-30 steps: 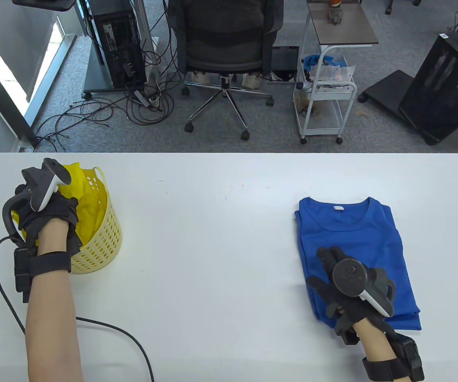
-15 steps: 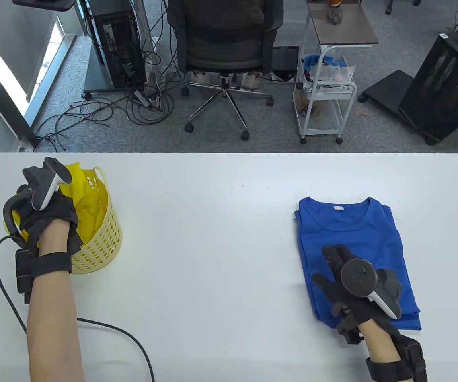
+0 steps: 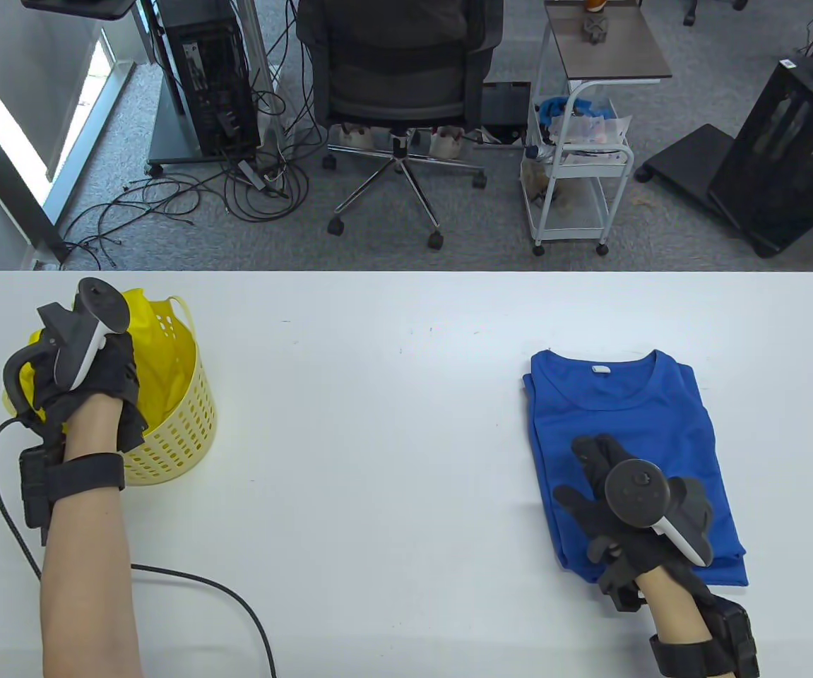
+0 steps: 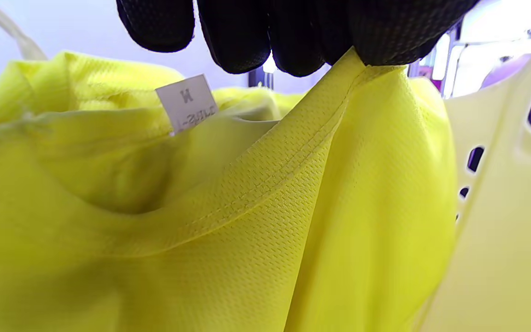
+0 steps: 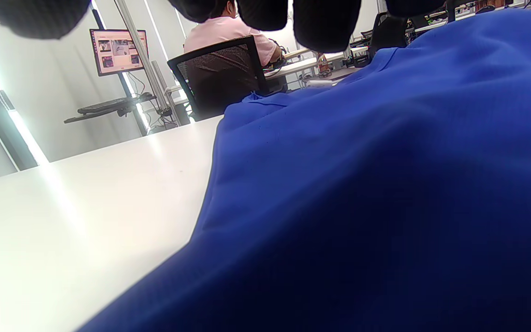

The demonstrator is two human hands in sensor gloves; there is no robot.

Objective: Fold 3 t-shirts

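Observation:
A folded blue t-shirt (image 3: pixel 625 417) lies on the right of the white table (image 3: pixel 378 424). My right hand (image 3: pixel 600 487) rests flat on its near part, fingers spread; the shirt fills the right wrist view (image 5: pixel 385 184). A yellow t-shirt (image 3: pixel 159 360) sits bunched in a yellow perforated basket (image 3: pixel 180 431) at the table's left. My left hand (image 3: pixel 78 367) is in the basket. In the left wrist view its fingertips (image 4: pixel 293 41) pinch the yellow shirt's collar (image 4: pixel 293 152), beside a white size tag (image 4: pixel 187 103).
A black cable (image 3: pixel 201 586) runs from my left wrist across the table's near left. Beyond the far edge stand an office chair (image 3: pixel 399 85), a white cart (image 3: pixel 583 155) and a computer tower (image 3: pixel 205 78).
My left hand has shifted slightly back and left in the basket, lifting the yellow cloth a little. My right hand slid slightly right on the blue shirt, then stayed still.

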